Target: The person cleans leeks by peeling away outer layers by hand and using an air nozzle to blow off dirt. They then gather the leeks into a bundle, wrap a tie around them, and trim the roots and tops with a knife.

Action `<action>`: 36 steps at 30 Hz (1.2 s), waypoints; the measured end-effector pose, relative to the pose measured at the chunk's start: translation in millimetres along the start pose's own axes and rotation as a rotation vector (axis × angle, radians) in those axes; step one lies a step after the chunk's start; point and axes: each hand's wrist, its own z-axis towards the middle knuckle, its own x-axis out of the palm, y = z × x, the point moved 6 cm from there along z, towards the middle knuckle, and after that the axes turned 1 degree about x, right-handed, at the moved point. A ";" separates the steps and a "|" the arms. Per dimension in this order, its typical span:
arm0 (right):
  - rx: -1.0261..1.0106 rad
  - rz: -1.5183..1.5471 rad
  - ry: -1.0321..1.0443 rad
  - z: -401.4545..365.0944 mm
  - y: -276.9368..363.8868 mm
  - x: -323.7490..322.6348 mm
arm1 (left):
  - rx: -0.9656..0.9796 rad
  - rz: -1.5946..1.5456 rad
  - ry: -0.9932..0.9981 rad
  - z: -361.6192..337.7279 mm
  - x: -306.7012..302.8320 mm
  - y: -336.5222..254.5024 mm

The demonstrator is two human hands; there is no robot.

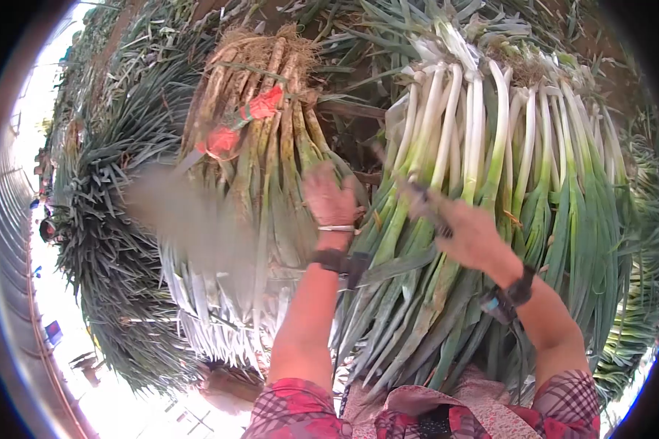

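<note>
Unpeeled scallions, large and leek-like with brown, soil-stained skins, lie with roots away from me. My left hand rests among their stalks at the right side, fingers stretched out and slightly blurred. Red wrapping with a green band sits across this pile. My right hand is closed around a dark grey tool, smeared by motion; I cannot tell its kind. Below and beyond that hand spread cleaned scallions, with white shanks and green leaves. A greyish-brown blur covers part of the left pile.
A tall heap of green leaves stands at the left. More scallions are stacked at the far right. Loose leaves and scraps lie behind the two piles. A ribbed, curved wall runs along the far left.
</note>
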 end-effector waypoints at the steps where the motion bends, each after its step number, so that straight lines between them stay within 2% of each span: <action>1: -0.004 0.008 -0.005 -5.1 11.8 2.8 | 0.009 0.141 -0.069 12.6 -19.4 17.8; 3: -0.102 0.088 0.083 -13.4 34.7 10.1 | -0.134 0.076 -0.093 34.2 -52.1 75.1; 4: -0.097 0.098 0.082 -13.6 35.5 8.6 | -0.168 0.321 -0.060 45.1 -71.1 97.9; 6: 0.000 0.048 0.058 -8.6 26.2 3.1 | -0.245 0.593 -0.050 57.4 -107.7 141.3; 7: 0.005 0.089 -0.060 -4.9 7.6 3.2 | -0.291 0.620 -0.061 54.3 -122.6 161.1; 10: 0.201 0.041 -0.247 -2.8 -32.7 -29.7 | -0.290 0.709 0.060 31.4 -151.1 222.7; 11: 0.255 0.034 -0.327 -9.9 -42.4 -40.5 | -0.295 0.712 0.080 23.7 -160.2 220.5; 12: 0.262 0.031 -0.314 -19.5 -49.6 -43.5 | -0.389 0.541 0.097 18.9 -173.6 219.7; 14: 0.401 0.113 -0.394 -38.1 -68.9 -52.4 | -0.489 0.356 0.116 11.3 -173.0 230.3; 18: 0.461 0.051 -0.305 -90.4 -45.9 -37.3 | -0.630 0.675 0.116 -8.5 -149.5 268.9; 20: 0.188 0.023 -0.248 -115.9 -9.3 -15.6 | -0.413 0.777 -0.025 -7.4 -149.6 252.1; 22: 0.212 0.046 -0.171 -140.1 19.8 -1.6 | -0.469 0.745 0.055 -4.3 -149.5 248.7; 27: 0.324 0.099 0.128 -180.1 85.0 14.6 | -0.383 0.808 -0.142 -8.7 -143.6 254.9; 28: 0.351 0.079 0.129 -190.8 85.6 12.8 | -0.385 0.858 -0.201 -10.0 -143.2 254.2; 30: 0.347 0.089 -0.049 -201.3 85.3 3.9 | -0.350 0.819 -0.219 -9.2 -141.2 253.6; 31: 0.409 0.097 -0.113 -204.0 84.5 -5.5 | -0.349 0.826 -0.217 -8.8 -141.2 253.8; 36: 0.486 0.074 -0.041 -232.8 79.5 1.8 | -0.364 0.817 -0.152 -9.4 -141.7 258.8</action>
